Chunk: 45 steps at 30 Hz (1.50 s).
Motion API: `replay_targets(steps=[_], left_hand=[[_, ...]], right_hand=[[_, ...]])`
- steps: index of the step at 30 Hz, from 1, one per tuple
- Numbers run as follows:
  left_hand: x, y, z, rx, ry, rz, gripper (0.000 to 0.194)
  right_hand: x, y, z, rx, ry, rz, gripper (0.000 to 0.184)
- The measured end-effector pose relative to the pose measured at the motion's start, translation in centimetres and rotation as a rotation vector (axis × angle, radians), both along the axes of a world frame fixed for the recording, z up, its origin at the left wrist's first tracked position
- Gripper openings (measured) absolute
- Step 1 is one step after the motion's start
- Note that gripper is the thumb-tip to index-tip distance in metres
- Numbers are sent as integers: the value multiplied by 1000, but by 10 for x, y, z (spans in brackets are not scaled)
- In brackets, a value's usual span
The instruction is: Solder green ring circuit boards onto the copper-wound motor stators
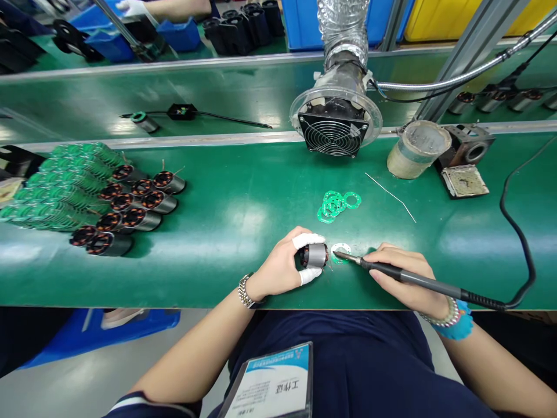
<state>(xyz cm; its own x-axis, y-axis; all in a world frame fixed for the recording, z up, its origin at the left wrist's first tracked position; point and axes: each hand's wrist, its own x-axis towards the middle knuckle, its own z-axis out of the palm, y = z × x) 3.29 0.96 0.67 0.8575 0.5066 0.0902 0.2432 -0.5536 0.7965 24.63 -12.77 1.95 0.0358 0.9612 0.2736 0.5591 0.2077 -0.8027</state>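
Note:
My left hand [290, 264], with white finger cots on thumb and forefinger, grips a motor stator [314, 255] lying on its side on the green bench. Thin wires stick out of the stator's right end. Just right of it lies a ring-shaped green circuit board [340, 253]. In my right hand [407, 276] is a soldering iron [404, 275], its tip over the ring board; whether it touches cannot be made out. Behind them rests a small pile of green ring boards [333, 204]. A bent length of solder wire [391, 197] lies to their right.
At left stand several wired stators [140, 219] beside a stack of green-wired parts [65, 180]. A fume extractor fan [334, 134] hangs at the back. Right of it are a tub [418, 150] and a soldering stand with sponge [465, 181]. The iron's cord [517, 232] curves at right. A co-worker's gloved hand [136, 10] shows behind.

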Motion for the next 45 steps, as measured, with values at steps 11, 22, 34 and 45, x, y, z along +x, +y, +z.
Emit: replay_targets(steps=[11,22,34,45], left_hand=[[1,-1,-1,4,6,-6,44],[0,-1,-1,-49,-2,12,45],[-4,-14,1,-134,13,3,60],[-10,-23,-9,103,102,116,60]], right_hand=[[2,-2,-1,50,23,-26,18],[3,-7,-17,190,-24,-149,28],[-19,3,-16,198,-148,-178,21],[-44,18,3,-160,803,105,41]])
